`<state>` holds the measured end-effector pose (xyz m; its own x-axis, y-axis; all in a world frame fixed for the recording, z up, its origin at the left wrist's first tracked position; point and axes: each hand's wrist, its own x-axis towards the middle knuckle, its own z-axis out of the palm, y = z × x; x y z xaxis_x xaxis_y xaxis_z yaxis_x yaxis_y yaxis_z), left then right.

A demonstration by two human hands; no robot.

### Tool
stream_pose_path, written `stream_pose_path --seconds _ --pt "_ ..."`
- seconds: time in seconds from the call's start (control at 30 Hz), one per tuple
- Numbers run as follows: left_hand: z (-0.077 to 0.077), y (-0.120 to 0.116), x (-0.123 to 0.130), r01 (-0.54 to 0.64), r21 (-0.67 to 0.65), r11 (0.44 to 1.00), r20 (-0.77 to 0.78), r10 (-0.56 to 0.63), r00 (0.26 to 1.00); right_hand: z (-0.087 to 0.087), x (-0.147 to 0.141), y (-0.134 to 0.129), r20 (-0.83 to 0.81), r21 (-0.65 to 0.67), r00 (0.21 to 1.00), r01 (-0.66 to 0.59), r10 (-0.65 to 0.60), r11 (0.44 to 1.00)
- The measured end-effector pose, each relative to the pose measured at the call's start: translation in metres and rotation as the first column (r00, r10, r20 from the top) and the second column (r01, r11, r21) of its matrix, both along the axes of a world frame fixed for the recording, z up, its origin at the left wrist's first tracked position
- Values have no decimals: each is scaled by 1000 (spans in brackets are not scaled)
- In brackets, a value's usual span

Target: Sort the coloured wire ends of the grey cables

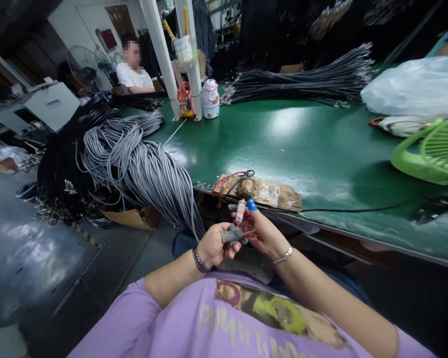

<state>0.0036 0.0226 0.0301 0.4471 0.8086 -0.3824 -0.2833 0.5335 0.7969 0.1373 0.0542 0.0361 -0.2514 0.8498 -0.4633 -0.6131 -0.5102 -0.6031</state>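
My left hand (213, 244) is closed in a pinch, its grey-covered fingers around a short fan of thin coloured wires (249, 232). Orange, blue and purple strands stick out to the right of them. Close against it, my right hand (266, 232) has its fingers curled in at the same wires, with a blue cover on the thumb and a pinkish wrap on one finger. Its exact grip is partly hidden. Just beyond both hands, a worn wooden board (276, 194) with red and black leads lies on the bench edge.
A large bundle of grey cable (134, 149) hangs over the bench at left, beside black cables (63, 159). The green bench (302, 144) bears more black cables (294, 84), a lidded cup (210, 99), a green fan (429, 149) and a plastic bag (410, 84). Another person (134, 74) sits behind.
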Motion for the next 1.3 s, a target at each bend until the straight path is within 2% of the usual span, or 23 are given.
stream_pose_path --seconds 0.17,0.33,0.57,0.67,0.77,0.83,0.9,1.03,1.13,1.3 --pt "5 -8 -2 8 4 1000 -45 -8 999 0 6 -2 -58 36 995 -81 83 996" --pt "9 -12 0 -69 50 996 -45 71 996 -3 9 -3 40 164 994 -109 104 980" --pt "7 -11 7 -173 60 983 23 172 985 -2 4 -1 23 96 998 -52 50 994" --pt "6 -12 9 -181 55 982 54 178 982 -5 1 -1 84 153 996 -3 -10 988" --pt "6 -12 9 -181 52 982 71 177 982 -11 -1 -2 208 236 965 108 -158 966" --pt "6 -12 10 -181 49 982 69 178 982 -14 -1 -3 263 274 940 141 -215 951" --pt "4 -11 11 -184 46 982 66 180 981 -15 -2 -2 237 242 956 113 -172 964" --pt "1 -11 12 -191 48 980 65 188 980 -9 -3 1 32 53 999 17 -19 998" --pt "0 -11 12 -196 46 979 54 194 980 -7 -4 4 -46 -1 999 23 -23 1000" --pt "-1 -12 12 -184 42 982 24 183 983 -6 -6 5 -60 -44 996 70 -73 997"
